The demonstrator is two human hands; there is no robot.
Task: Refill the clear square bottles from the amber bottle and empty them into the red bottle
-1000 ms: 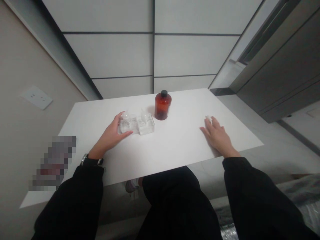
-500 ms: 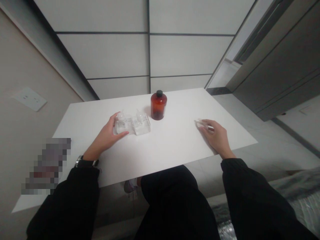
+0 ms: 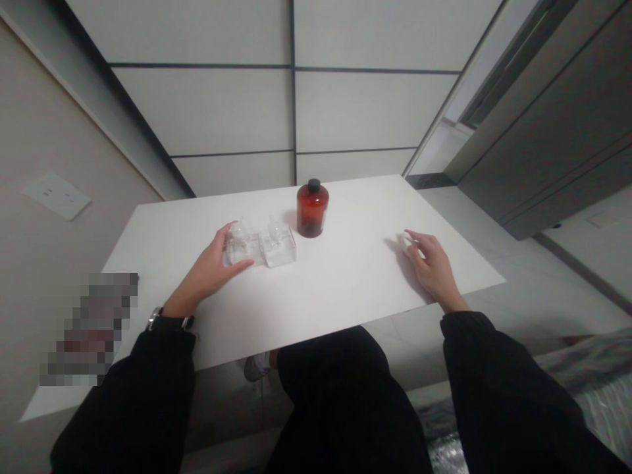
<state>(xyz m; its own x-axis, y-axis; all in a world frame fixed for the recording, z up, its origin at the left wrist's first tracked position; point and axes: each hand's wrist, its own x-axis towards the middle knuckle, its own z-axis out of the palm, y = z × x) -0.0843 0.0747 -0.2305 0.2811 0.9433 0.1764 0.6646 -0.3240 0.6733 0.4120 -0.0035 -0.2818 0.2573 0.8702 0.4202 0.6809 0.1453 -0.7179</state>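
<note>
My left hand [image 3: 210, 266] is closed around the left end of a pair of clear, block-shaped containers [image 3: 280, 252] standing on the white table. Its thumb lies along the front and the fingers reach behind. Each container has a rounded, clear top; finer detail is washed out. Just to their right and slightly behind stands an amber bottle [image 3: 311, 214] with a black cap, upright. Over the table's right side, my right hand [image 3: 430, 262] pinches a small clear piece [image 3: 405, 241] between thumb and fingers; its exact shape is too faint to tell.
The white table [image 3: 345, 283] ends close to my legs. A blurred-out flat item [image 3: 93, 329] lies at its left. Pale panelled doors [image 3: 227, 105] rise behind the table, and a wall socket [image 3: 58, 195] is on the left wall. Plastic-wrapped material [image 3: 587, 401] lies at lower right.
My right hand has moved slightly right and lifted, its fingers changing position around the small clear piece. My left hand and the containers have stayed put.
</note>
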